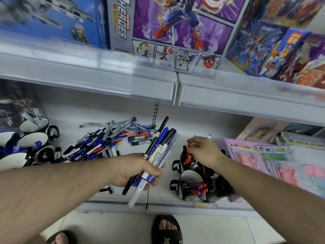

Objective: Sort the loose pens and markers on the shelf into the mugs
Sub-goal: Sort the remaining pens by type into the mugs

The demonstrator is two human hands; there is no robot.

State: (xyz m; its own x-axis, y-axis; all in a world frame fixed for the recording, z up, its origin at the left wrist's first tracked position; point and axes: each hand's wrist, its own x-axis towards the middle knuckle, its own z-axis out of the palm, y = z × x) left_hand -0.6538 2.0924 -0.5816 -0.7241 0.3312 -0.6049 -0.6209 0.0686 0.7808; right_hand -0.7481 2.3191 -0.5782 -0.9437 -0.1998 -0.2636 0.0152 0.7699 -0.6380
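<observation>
Both hands busy: left (135,170) grips a marker bundle (158,152), right (204,149) pinches a red-capped pen (189,144) beneath "SUPER HEROES" box (121,23).

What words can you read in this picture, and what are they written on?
"SUPER HEROES", printed sideways on the grey toy box on the upper shelf.
"X", on the black sandal on the floor.
Too small or blurred to read: the print on the bundle of pens in the left hand, the mug labels, the pink packs, and the yellow logo on the blue box.
</observation>
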